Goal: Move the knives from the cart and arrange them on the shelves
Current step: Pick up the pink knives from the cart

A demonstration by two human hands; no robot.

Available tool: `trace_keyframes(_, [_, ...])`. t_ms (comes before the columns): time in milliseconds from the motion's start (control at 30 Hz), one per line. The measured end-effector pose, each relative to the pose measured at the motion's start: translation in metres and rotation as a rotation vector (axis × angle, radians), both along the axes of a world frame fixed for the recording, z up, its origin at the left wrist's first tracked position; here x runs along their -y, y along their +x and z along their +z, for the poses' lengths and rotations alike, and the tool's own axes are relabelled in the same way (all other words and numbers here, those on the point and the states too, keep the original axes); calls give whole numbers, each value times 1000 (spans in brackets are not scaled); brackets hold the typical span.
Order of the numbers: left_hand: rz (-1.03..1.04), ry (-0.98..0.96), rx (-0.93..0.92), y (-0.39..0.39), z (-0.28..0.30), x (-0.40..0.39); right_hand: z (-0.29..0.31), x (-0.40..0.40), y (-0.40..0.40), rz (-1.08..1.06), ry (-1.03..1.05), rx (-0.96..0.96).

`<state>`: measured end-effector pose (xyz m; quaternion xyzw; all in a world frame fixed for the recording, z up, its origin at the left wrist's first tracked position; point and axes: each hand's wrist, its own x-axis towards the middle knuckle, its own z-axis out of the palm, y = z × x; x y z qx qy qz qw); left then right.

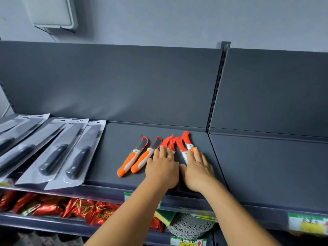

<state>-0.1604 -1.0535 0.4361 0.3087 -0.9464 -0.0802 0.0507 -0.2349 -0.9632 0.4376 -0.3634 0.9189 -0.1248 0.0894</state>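
The shelf [195, 137] is running dark and flat across the view, backed by a dark panel [124, 82] under a pale wall [159, 18]. Packaged knives [58, 155] are lying slanted in a row at its left. A lower shelf is showing red packets [79, 208] and a sponge [164, 217]; the cart is not appearing in view.

Toward the middle, small knives [140, 157] with orange handles and curved blades are lying side by side on the shelf, some blades wearing red covers [179, 144]. They are looking light and stiff, probably sliding easily on the smooth metal. The handles are offering the safer hold, since the hooked blades are likely sharp where uncovered.

The left hand [162, 167] is lying flat, fingers straight, pressing on the middle knives. The right hand [197, 167] is likewise flat and released, fingertips touching the rightmost knives, seemingly nudging them into line.
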Motion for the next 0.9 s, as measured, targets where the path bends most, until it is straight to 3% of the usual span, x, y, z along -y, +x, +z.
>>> trace_keyframes(233, [-33, 82, 26, 1, 7, 5, 9, 0, 3, -22, 0, 20])
trace_keyframes(567, [-281, -77, -288, 63, 39, -53, 39, -68, 69, -168, -255, -174])
trace_keyframes(700, [-395, 32, -387, 104, 28, -91, 26, -118, 114, -272, -278, -137])
trace_keyframes(900, [-578, 129, -284, 154, -22, -148, -30, -193, 183, -456, -223, -30])
